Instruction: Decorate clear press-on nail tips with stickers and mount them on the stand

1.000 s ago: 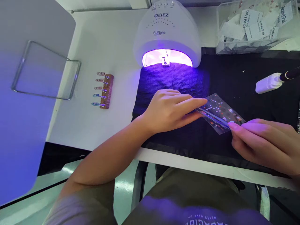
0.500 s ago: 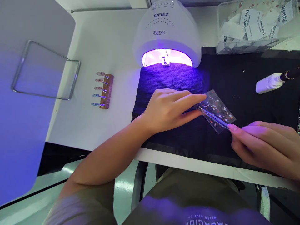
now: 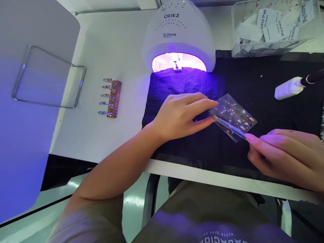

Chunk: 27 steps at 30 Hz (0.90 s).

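My left hand [image 3: 183, 113] lies flat on a black cloth [image 3: 184, 84], its fingertips just short of a clear sheet of small printed nail stickers [image 3: 234, 114]. My right hand [image 3: 282, 158] pinches a slim metal tool, probably tweezers [image 3: 229, 126], whose blue-lit length runs along the sheet's lower edge. The tool's far tip reaches toward my left fingers. Under a violet glow, a small object stands inside a white SUNone nail lamp [image 3: 178, 37]. A copper-coloured rack [image 3: 113, 99] holds several false nail tips.
A clear box of used alcohol pads [image 3: 270, 28] stands at the back right. A white bottle with a dark brush handle [image 3: 288, 88] lies on the cloth. A wire frame [image 3: 48, 77] rests on a grey panel at left. The white table's front edge [image 3: 202, 175] runs below my arms.
The sticker sheet has shifted left and away from me, and its angle has changed. My left fingertips have drawn back slightly, and my right hand stays close to the sheet.
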{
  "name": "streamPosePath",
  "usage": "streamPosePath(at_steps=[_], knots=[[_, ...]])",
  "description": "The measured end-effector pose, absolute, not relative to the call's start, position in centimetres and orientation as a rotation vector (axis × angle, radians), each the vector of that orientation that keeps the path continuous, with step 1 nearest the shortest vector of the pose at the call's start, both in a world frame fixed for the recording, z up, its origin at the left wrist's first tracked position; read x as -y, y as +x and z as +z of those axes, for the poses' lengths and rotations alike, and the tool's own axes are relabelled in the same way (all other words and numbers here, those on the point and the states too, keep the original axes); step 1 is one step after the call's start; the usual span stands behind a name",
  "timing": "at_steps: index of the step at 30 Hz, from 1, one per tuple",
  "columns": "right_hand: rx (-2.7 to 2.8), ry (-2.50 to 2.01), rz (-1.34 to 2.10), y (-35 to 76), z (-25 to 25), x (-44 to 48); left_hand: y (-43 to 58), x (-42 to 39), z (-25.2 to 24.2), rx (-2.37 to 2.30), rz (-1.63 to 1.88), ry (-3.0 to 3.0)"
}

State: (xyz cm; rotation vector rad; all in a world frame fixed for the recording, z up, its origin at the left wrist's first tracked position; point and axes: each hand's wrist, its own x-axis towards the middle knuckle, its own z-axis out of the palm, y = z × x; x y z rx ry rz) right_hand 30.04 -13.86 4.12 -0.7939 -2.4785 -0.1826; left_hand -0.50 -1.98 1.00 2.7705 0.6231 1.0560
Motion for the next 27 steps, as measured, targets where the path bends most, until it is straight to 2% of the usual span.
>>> streamPosePath(at_steps=[27], knots=[[2.459, -0.872, -0.168, 30.11, 4.25, 14.23, -0.54, 1.99, 1.24, -0.747, 1.117, 2.777]])
